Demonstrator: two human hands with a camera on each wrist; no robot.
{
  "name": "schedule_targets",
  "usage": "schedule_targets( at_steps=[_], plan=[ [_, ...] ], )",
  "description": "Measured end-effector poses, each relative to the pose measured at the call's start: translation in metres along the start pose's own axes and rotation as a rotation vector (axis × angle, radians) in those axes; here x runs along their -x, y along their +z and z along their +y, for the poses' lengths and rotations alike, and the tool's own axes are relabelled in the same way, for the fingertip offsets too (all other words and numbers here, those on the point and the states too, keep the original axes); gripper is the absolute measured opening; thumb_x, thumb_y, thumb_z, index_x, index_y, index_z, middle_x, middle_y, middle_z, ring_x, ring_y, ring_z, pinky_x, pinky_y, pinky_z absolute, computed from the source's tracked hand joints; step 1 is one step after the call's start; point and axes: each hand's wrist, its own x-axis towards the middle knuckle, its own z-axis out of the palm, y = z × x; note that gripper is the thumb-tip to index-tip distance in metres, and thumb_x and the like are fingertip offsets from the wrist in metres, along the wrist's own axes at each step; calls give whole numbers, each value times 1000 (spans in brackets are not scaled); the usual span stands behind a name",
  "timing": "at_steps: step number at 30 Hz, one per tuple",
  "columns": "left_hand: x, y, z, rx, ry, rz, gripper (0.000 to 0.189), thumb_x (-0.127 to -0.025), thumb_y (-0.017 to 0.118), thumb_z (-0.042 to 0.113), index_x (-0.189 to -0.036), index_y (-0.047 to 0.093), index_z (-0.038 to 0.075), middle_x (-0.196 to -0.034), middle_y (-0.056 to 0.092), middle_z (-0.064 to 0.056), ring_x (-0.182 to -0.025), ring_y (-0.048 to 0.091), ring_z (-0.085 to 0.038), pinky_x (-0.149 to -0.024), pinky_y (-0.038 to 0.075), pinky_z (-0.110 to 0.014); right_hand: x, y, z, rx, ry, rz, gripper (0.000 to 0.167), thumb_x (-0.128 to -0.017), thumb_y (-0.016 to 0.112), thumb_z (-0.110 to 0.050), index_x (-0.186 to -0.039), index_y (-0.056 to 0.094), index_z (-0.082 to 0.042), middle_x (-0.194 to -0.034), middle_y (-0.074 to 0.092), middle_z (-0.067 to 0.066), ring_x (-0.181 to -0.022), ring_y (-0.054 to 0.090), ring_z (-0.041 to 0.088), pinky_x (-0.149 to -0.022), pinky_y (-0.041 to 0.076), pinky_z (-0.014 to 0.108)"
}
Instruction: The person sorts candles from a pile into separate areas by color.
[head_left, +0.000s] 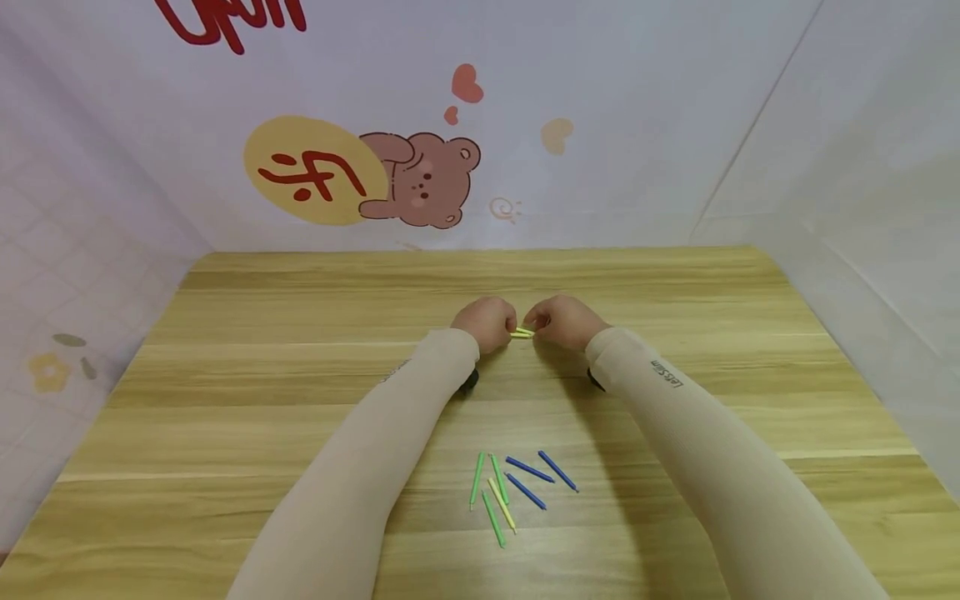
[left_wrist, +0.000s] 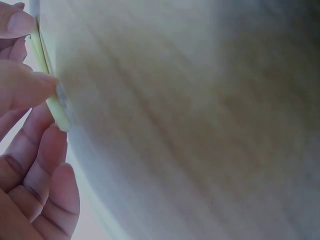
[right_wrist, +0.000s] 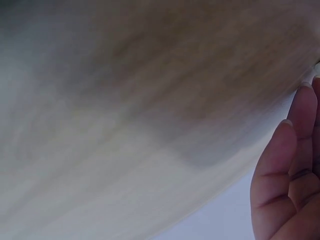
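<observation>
Both hands meet over the middle of the wooden table (head_left: 262,375). My left hand (head_left: 489,323) and my right hand (head_left: 561,321) each pinch an end of a thin yellow stick (head_left: 522,333) held between them. In the left wrist view the pale yellow stick (left_wrist: 50,95) runs between my thumb and curled fingers (left_wrist: 30,150). The right wrist view shows only curled fingers (right_wrist: 285,185) at the frame's right edge against the blurred tabletop; the stick is hidden there. Closer to me lie several loose sticks: green ones (head_left: 477,479), a yellow one (head_left: 501,504) and blue ones (head_left: 529,469).
A white cloth wall with a cartoon bear print (head_left: 423,179) stands behind the table, and white cloth closes both sides. The table's bare wood (head_left: 750,375) spreads to the left and right of my arms.
</observation>
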Motion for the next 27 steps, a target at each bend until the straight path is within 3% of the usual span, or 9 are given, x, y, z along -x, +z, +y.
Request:
schedule_targets(
  at_steps=[27],
  plan=[
    [4,-3,3,-37,3,21,9,-86,69,8,-94,68,9,-99,66,-3,-86,55,-17,-79,47,-32,7,-2,1,-49,25,15,29,-85,66,-2,-114,67,-1,-95,67,11,-93,60,26,-86,48,40]
  ],
)
